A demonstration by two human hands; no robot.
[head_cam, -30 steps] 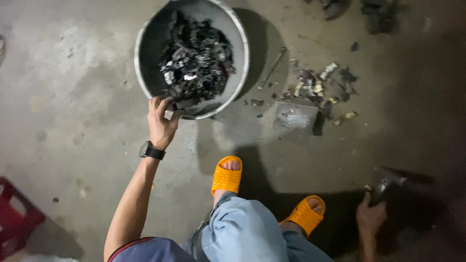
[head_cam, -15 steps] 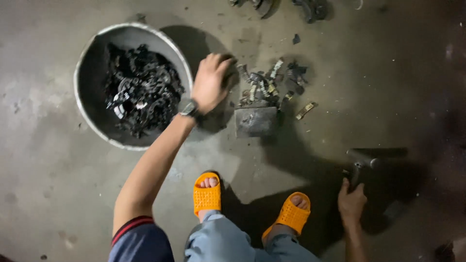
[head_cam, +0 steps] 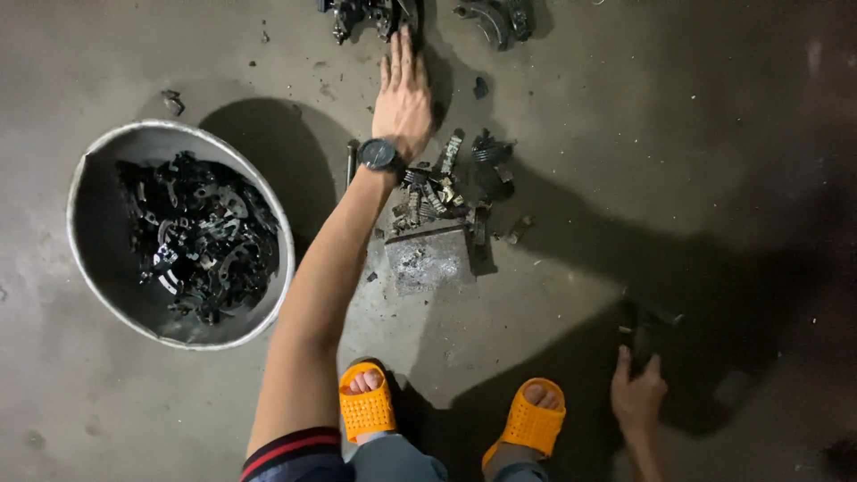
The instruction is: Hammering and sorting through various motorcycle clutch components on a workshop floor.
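My left hand (head_cam: 403, 96), a black watch on its wrist, is stretched far forward with fingers straight and apart, its tips at a dark metal part (head_cam: 368, 15) at the top of the view; it holds nothing. Below the wrist lies a heap of small metal scraps (head_cam: 444, 189) beside a flat grey block (head_cam: 430, 259). My right hand (head_cam: 638, 394) is low on the right in shadow, gripping the handle of a dark hammer-like tool (head_cam: 644, 328) that rests on the concrete floor.
A round metal basin (head_cam: 87, 295) with several dark metal pieces in it stands at the left. Another dark part (head_cam: 500, 20) lies at the top. My feet in orange slippers (head_cam: 368, 406) stand at the bottom.
My left hand left the basin's rim, passed over the scrap heap and now reaches farther out to the dark part. The right hand stays on the tool.
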